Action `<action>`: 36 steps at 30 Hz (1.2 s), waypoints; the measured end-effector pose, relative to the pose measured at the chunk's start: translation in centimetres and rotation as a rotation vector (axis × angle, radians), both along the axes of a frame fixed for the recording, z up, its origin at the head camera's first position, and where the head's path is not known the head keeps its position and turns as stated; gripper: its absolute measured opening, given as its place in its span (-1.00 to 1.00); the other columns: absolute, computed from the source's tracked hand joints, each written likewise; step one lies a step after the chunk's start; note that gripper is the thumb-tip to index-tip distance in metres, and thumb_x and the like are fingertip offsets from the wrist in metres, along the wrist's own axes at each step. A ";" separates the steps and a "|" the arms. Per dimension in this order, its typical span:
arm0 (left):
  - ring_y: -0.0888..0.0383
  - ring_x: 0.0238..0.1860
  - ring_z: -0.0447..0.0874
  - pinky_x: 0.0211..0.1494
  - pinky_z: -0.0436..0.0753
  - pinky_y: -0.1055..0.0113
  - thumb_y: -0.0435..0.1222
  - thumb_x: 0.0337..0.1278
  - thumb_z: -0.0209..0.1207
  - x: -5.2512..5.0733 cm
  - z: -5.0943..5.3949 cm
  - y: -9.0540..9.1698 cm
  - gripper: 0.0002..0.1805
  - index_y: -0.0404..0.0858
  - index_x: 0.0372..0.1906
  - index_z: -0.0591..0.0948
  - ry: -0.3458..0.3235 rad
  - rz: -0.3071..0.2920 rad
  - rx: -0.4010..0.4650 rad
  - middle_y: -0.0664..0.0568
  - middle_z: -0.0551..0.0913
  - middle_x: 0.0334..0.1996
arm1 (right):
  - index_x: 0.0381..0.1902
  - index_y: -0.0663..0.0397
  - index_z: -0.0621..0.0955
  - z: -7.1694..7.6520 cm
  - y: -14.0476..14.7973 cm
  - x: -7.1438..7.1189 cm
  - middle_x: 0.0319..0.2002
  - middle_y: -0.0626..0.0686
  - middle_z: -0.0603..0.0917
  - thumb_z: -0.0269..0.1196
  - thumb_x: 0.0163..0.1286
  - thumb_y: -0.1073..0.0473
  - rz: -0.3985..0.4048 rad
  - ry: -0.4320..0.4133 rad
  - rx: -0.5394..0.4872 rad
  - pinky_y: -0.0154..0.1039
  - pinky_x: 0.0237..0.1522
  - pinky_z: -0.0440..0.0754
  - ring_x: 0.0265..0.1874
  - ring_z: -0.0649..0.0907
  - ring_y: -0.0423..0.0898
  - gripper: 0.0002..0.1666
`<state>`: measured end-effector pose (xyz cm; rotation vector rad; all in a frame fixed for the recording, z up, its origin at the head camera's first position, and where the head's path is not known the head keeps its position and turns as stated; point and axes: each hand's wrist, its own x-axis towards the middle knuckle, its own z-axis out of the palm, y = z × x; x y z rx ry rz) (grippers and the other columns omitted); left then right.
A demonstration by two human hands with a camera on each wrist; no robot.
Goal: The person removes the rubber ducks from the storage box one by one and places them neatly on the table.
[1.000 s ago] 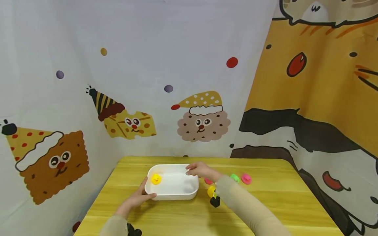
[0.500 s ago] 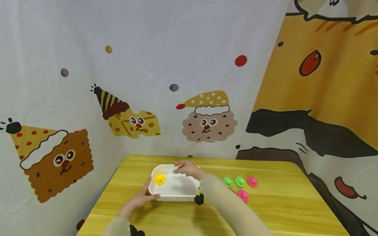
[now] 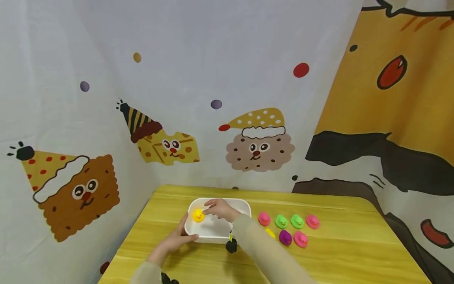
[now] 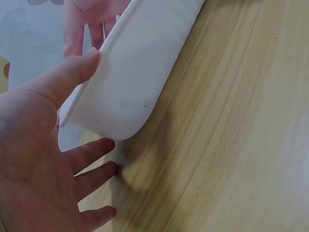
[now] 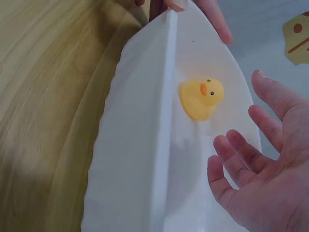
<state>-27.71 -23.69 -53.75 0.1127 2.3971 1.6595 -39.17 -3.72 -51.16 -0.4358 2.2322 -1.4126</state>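
Note:
A white plastic tub (image 3: 213, 239) sits on the wooden table with one yellow rubber duck (image 3: 198, 215) upright at its left end. My left hand (image 3: 179, 238) holds the tub's near left corner. In the left wrist view, its thumb (image 4: 84, 67) lies on the rim and its other fingers spread along the outside. Over the tub is my right hand (image 3: 220, 208), holding nothing, its fingertips close to the duck. From the right wrist, a gap shows between its loosely bent fingers and the duck (image 5: 200, 99).
Right of the tub stand more rubber ducks: a back row of pink (image 3: 264, 219) and green (image 3: 297, 221) ones, and a front row with a purple duck (image 3: 285, 238), a pink one and a yellow one (image 3: 270, 233) partly behind my right sleeve. A printed cloth hangs behind the table.
My right hand has moved left across the tub, from its right end to beside the yellow duck. The left hand keeps its place on the tub. The head view has turned slightly.

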 end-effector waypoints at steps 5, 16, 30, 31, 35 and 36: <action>-0.29 0.25 0.36 0.22 0.43 -0.12 -0.26 0.25 0.25 0.1 0.3 0.1 0.08 -0.30 0.52 -0.32 -0.023 -0.011 0.015 -0.54 -0.05 0.42 | 0.18 0.08 0.58 -0.6 -0.7 0.1 0.15 0.19 0.55 0.39 0.25 0.08 0.012 -0.008 -0.021 0.25 -0.03 0.52 0.10 0.54 0.17 -0.46; -0.19 0.16 0.46 0.15 0.51 0.02 -0.22 0.26 0.24 0.1 0.5 0.3 0.11 -0.33 0.50 -0.38 0.001 -0.080 0.014 -0.59 0.15 0.33 | 0.38 0.09 0.40 -1.2 -1.4 1.3 0.38 0.23 0.33 0.33 0.31 0.14 0.067 -0.040 -0.020 0.38 0.08 0.41 0.30 0.37 0.23 -0.30; -0.31 0.30 0.28 0.28 0.34 -0.15 -0.20 0.24 0.27 0.4 0.7 0.4 0.10 -0.30 0.52 -0.32 -0.023 -0.015 -0.028 -0.54 -0.01 0.41 | 0.07 0.16 0.63 -2.9 -3.1 1.6 0.14 0.17 0.57 0.39 0.19 0.25 -0.011 0.037 0.054 -0.19 -0.48 0.42 -0.20 0.50 -0.02 -0.55; -0.32 0.32 0.24 0.30 0.30 -0.17 -0.20 0.23 0.27 0.4 0.7 0.3 0.10 -0.29 0.53 -0.31 -0.025 -0.011 -0.028 -0.54 -0.05 0.42 | 0.04 0.15 0.64 -3.1 -3.2 1.6 0.10 0.15 0.60 0.40 0.18 0.23 -0.016 0.046 0.065 -0.23 -0.52 0.39 -0.25 0.50 -0.05 -0.57; -0.32 0.29 0.28 0.29 0.33 -0.14 -0.18 0.23 0.27 0.4 0.6 0.2 0.11 -0.32 0.52 -0.31 -0.010 -0.013 -0.026 -0.56 0.02 0.39 | -0.04 0.18 0.66 -3.6 -3.6 1.8 -0.04 0.08 0.65 0.43 0.17 0.19 -0.035 0.090 0.079 -0.29 -0.47 0.47 -0.37 0.49 -0.10 -0.61; -0.30 0.28 0.30 0.28 0.36 -0.09 -0.17 0.24 0.26 0.4 0.6 0.2 0.11 -0.34 0.51 -0.33 -0.003 -0.027 -0.038 -0.57 0.03 0.38 | -0.06 0.19 0.66 -3.6 -3.7 1.9 -0.08 0.06 0.65 0.43 0.16 0.19 -0.039 0.101 0.080 -0.28 -0.42 0.52 -0.37 0.50 -0.11 -0.62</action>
